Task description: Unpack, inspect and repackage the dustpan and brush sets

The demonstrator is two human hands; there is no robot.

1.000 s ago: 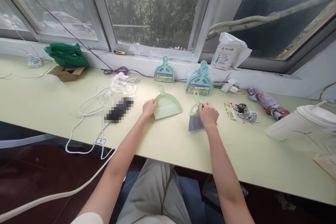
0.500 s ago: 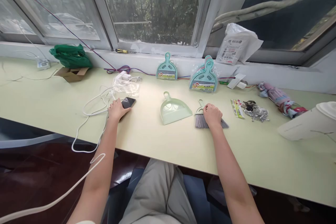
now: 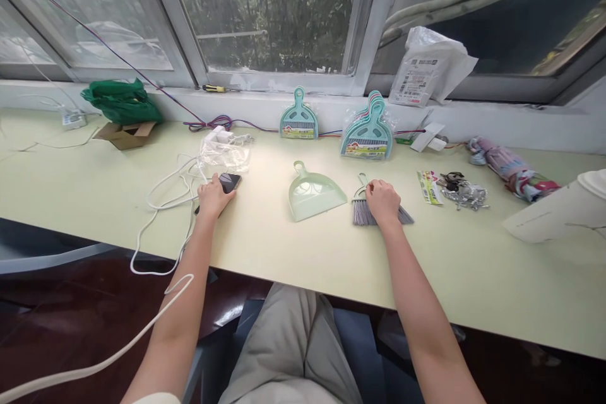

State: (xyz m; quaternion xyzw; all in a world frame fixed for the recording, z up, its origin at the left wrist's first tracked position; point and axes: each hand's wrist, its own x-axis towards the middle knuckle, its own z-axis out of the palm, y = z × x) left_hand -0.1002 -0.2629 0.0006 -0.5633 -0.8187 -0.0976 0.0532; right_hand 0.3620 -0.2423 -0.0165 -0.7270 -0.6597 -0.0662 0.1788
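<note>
My left hand is wrapped over a dark phone lying on the pale green table. Over the grey-bristled hand brush, my right hand is closed on its upper part, with the looped handle showing behind the fingers. A light green dustpan lies between my hands, touched by neither. Packaged teal brush-and-dustpan sets lean on the wall behind: one set and a stack of several.
White cables and a plastic-wrapped charger lie at left, near an open carton and green bag. Rightward are a label card, keys, a folded umbrella and a white cup.
The view has shifted slightly, so the background sits a little higher. Both hands stay at the phone and the brush.
</note>
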